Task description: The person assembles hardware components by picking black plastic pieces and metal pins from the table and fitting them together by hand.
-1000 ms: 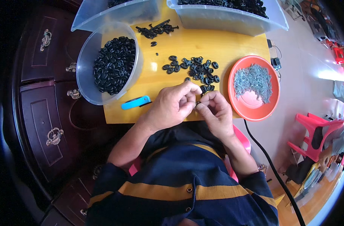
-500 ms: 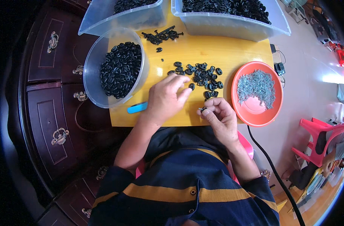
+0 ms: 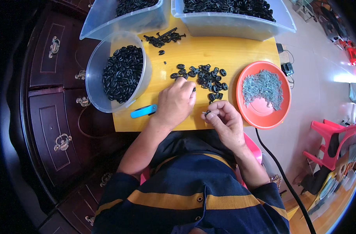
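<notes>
My left hand (image 3: 174,102) is over the table, its fingertips closed on a small black oval piece (image 3: 194,89), mostly covered by the fingers. Between thumb and forefinger, my right hand (image 3: 227,124) pinches a small black plastic piece (image 3: 208,112) with a silvery screw sticking out to the left. Just beyond both hands lies a loose group of black two-hole oval pieces (image 3: 205,76). To the right, an orange-red bowl (image 3: 260,121) holds a heap of silvery screws (image 3: 263,86).
Left of the group stands a clear round tub (image 3: 93,87) of black oval pieces. Two clear bins (image 3: 228,28) with black parts line the back. Black pin-like parts (image 3: 166,38) lie before them. A blue-handled object (image 3: 143,111) rests beside my left wrist; a black cable (image 3: 279,167) hangs at right.
My left hand has closed its fingers on a black oval piece from the group and drawn slightly back toward me. The right hand keeps its pinch almost in place.
</notes>
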Tool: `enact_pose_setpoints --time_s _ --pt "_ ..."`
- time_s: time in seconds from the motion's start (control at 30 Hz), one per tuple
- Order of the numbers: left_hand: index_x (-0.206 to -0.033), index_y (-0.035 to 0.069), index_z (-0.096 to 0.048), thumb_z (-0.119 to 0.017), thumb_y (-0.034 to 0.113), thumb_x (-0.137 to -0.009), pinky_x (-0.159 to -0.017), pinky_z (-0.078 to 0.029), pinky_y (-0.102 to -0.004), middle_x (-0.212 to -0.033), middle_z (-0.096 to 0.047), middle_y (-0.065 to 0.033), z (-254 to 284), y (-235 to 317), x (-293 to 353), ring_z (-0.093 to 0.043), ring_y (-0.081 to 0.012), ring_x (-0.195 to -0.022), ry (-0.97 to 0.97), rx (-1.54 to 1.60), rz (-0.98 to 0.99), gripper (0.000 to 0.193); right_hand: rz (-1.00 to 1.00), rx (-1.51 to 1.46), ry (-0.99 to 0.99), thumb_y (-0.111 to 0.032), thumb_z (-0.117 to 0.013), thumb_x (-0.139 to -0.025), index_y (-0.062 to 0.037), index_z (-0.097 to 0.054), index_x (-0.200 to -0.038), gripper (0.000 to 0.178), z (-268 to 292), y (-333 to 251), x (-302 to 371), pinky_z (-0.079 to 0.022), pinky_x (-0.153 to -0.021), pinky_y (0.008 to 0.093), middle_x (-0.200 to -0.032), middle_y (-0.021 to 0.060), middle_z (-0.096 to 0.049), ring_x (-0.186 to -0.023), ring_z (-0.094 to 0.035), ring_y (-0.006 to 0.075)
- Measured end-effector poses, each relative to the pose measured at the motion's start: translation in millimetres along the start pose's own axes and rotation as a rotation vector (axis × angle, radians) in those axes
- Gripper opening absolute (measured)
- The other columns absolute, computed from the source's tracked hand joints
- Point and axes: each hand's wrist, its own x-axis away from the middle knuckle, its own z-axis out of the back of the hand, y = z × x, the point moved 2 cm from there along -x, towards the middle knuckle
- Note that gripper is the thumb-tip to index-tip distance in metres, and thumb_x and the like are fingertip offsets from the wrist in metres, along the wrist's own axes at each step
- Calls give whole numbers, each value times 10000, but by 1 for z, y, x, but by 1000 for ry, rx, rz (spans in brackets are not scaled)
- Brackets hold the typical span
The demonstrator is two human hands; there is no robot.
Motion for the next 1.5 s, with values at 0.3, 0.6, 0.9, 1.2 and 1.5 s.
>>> enact_pose_setpoints --time_s 0.3,0.6,0.9,1.2,1.5 --pt "-944 44 -623 -614 37 -863 -633 -538 -373 -852 -645 -76 -3 -12 8 -668 -249 -721 50 47 -61 81 -9 -47 -5 -4 -601 -975 3 -557 -1139 171 0 -1 1 -491 -719 196 -943 51 -708 -823 -625 50" --pt "-991 34 -624 -530 7 -944 -559 -427 -198 -816 -584 16 2 -6 24 -492 -29 -622 -134 1304 457 109 -61 -264 -1 -33 -582 -997 -20 -553 -1153 159 7 -6 -4 -529 -798 253 -986 76 -699 -907 -666 115" --pt "-1087 -18 -635 -603 10 -940 -626 -474 -204 -834 -606 -3 2 3 23 -563 -46 -680 -128 1317 416 153 -51 -250 0 -40 -585 -998 -23 -553 -1154 160 7 -6 -3 -532 -804 257 -994 75 -694 -918 -667 117" --pt "-1101 25 -613 -619 96 -988 -661 -497 -195 -874 -622 14 -4 -9 28 -579 -34 -721 -182 1119 356 134 -58 -240 -8 -36 -582 -999 -26 -550 -1149 154 7 -5 -1 -530 -799 253 -998 75 -694 -923 -666 117" --pt "-1077 19 -585 -585 74 -994 -654 -510 -207 -867 -635 -20 0 -4 27 -602 -58 -705 -169 1213 414 100 -32 -203 -13 -23 -585 -995 -22 -547 -1159 169 5 -2 -1 -525 -804 230 -997 63 -696 -932 -674 105"
